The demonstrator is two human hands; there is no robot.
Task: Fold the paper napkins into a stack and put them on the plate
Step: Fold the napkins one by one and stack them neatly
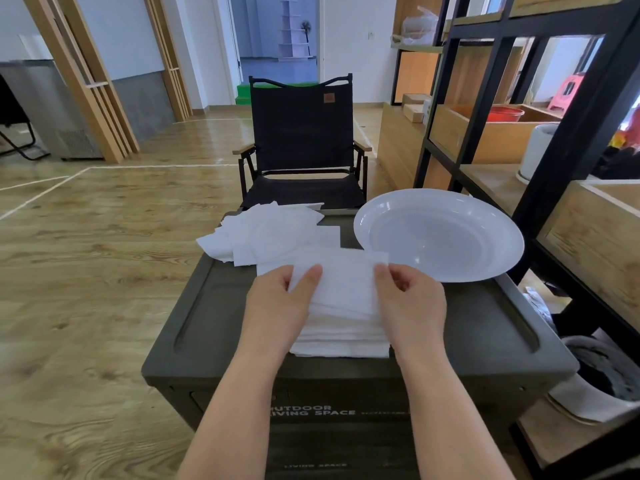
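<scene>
Head view
Napkin stack (341, 336): white, folded, lying on the dark box lid (485, 327) near the plate (502, 237).
Top napkin (346, 282): lifted, pinched at both edges.
Left hand (277, 306): pinching left edge.
Right hand (412, 303): pinching right edge.

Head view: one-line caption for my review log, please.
Both hands, left and right, pinch a napkin above the folded stack; the white plate sits empty.

A black folding chair (300, 140) stands behind the dark storage box (485, 327), beside black-framed shelving (568, 140).
</scene>
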